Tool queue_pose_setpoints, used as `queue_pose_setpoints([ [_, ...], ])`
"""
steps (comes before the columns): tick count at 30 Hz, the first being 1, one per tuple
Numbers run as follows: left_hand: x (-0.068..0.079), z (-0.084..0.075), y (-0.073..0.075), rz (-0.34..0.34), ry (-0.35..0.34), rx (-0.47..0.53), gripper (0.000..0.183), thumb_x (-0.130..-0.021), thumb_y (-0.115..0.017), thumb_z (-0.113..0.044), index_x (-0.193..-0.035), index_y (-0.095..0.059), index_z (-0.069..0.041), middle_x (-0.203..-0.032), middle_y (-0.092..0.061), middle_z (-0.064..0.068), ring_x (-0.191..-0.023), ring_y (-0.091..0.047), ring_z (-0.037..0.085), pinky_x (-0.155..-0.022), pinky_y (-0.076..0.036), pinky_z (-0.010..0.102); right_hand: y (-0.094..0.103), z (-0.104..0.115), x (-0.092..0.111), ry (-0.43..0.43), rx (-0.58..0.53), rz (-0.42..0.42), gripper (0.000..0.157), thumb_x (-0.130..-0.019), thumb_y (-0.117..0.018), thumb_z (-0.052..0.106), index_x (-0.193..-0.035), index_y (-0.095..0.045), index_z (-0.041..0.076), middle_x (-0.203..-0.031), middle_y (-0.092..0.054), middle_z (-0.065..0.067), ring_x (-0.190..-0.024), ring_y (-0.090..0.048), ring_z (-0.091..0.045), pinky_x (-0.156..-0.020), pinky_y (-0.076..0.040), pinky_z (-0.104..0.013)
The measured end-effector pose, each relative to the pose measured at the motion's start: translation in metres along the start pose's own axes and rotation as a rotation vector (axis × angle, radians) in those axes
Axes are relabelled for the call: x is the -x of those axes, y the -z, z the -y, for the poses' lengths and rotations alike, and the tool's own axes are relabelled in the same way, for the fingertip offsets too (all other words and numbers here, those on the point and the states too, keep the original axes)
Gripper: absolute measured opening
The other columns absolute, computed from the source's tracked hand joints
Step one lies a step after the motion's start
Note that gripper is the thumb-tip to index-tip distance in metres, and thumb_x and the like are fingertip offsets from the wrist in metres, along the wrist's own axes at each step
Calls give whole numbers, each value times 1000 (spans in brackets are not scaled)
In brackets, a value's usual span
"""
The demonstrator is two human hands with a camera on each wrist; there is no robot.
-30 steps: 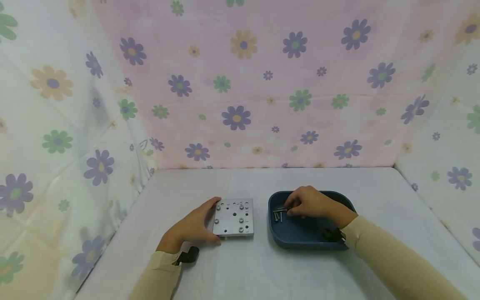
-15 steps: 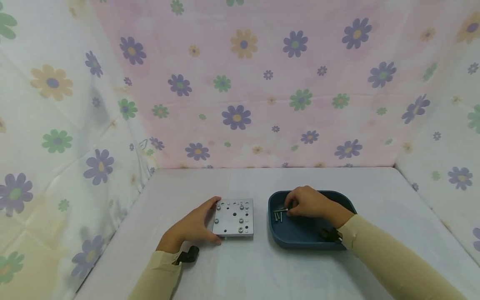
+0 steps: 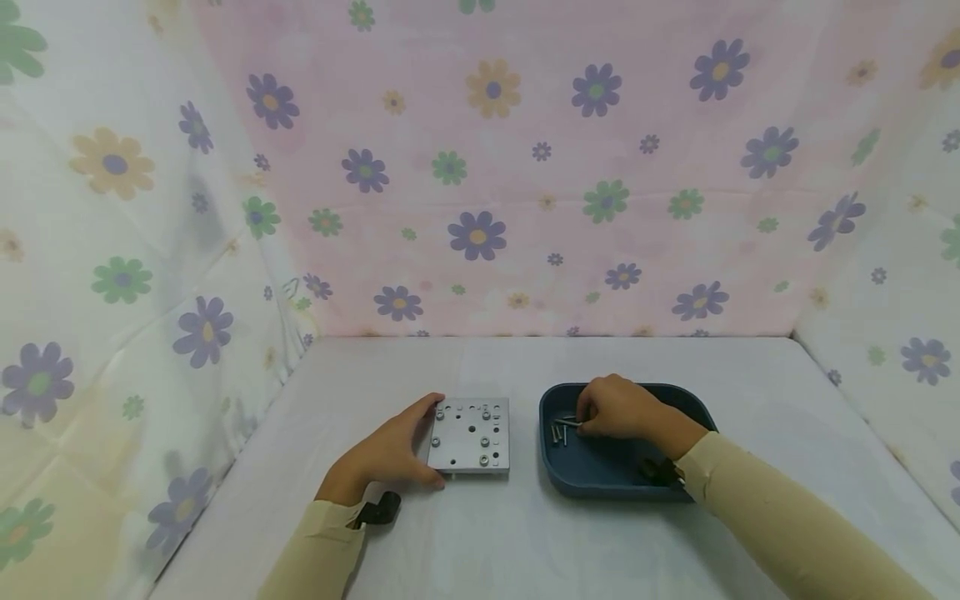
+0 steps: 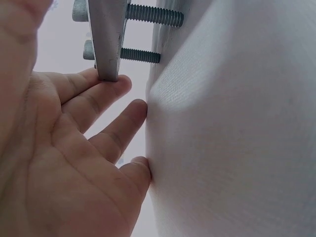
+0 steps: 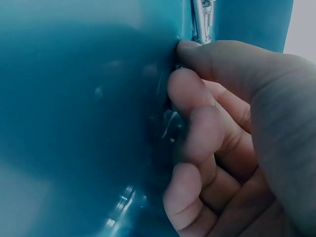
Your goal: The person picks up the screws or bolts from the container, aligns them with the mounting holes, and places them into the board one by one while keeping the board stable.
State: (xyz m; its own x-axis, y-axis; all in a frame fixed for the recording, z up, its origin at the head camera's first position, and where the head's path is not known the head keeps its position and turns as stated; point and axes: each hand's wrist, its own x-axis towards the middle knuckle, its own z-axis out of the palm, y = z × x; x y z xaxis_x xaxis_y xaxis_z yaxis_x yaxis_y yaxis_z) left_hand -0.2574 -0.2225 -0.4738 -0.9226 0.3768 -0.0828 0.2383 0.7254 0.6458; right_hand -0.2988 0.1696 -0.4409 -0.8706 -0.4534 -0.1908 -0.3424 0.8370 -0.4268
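Metal plate (image 3: 459,443) held on desk (image 3: 480,550); right hand (image 3: 624,410) inside blue tray (image 3: 607,487)

Head view: the plate lies left of centre on the white-covered desk, with the tray to its right, well apart. Five socket-head screws (image 3: 484,460) stand in the plate's drilled face. The left hand (image 3: 386,452) grasps the plate from its left side, thumb at the near corner, fingertips at the far one. The right hand, fingers bent, reaches into the tray's left half, at a small group of loose screws (image 3: 556,433). Floral cloth (image 3: 517,158) hangs behind and at both sides.

Left wrist view: fingers of the left hand touch the plate's edge. Two threaded shanks (image 4: 155,16) project from its underside toward the desk; whether their ends touch it cannot be determined.

Right wrist view: thumb and forefinger tips are close together, just beside loose screws near the tray wall. The remaining fingers are curled. Whether a screw is pinched between the tips cannot be determined; the area is dark and partly hidden.
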Motion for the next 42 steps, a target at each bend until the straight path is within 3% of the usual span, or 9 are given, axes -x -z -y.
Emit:
queue_pose_setpoints([
  [11,1,-1,0,-5,22,-2,136,-51,-103,-38,-163,-28,-23,-165,-40,0,-156,-31,26,-126,-27,52,5,2,-1,4,55,6,6,-87,-83,24,-91,-81,20,-77,-70,9,-69,-63,-10,-66,-55,-30],
  [22,-1,3,-2,-7,8,16,136,-51,-102,-38,-163,-28,-23,-165,-39,1,-157,-31,26,-126,-27,53,9,5,4,41,-84,-44,4,-91,-79,20,-94,-80,18,-74,-69,8,-67,-63,-13,-63,-53,-31],
  [27,0,4,-3,3,17,33,137,-51,-102,-38,-164,-26,-23,-167,-36,0,-158,-28,25,-127,-26,53,10,7,6,77,-96,-78,5,-93,-77,21,-96,-80,19,-72,-69,10,-65,-62,-12,-62,-52,-31],
  [31,-1,5,-4,26,34,58,139,-51,-102,-39,-165,-24,-24,-170,-30,1,-160,-22,27,-128,-20,54,13,10,12,100,-124,-114,7,-94,-75,21,-99,-80,19,-73,-71,6,-63,-61,-13,-62,-52,-32],
  [36,0,8,-4,38,47,88,140,-50,-103,-43,-164,-23,-28,-171,-27,3,-161,-5,41,-128,-6,61,22,16,20,100,-202,-158,15,-95,-75,22,-106,-80,15,-77,-74,-2,-65,-62,-15,-62,-52,-34],
  [42,0,14,-5,61,26,104,147,-51,-102,-46,-167,-12,-28,-172,-25,7,-161,3,40,-128,5,60,32,26,24,102,-215,-206,16,-95,-75,25,-108,-79,16,-73,-69,1,-63,-60,-16,-58,-50,-33],
])
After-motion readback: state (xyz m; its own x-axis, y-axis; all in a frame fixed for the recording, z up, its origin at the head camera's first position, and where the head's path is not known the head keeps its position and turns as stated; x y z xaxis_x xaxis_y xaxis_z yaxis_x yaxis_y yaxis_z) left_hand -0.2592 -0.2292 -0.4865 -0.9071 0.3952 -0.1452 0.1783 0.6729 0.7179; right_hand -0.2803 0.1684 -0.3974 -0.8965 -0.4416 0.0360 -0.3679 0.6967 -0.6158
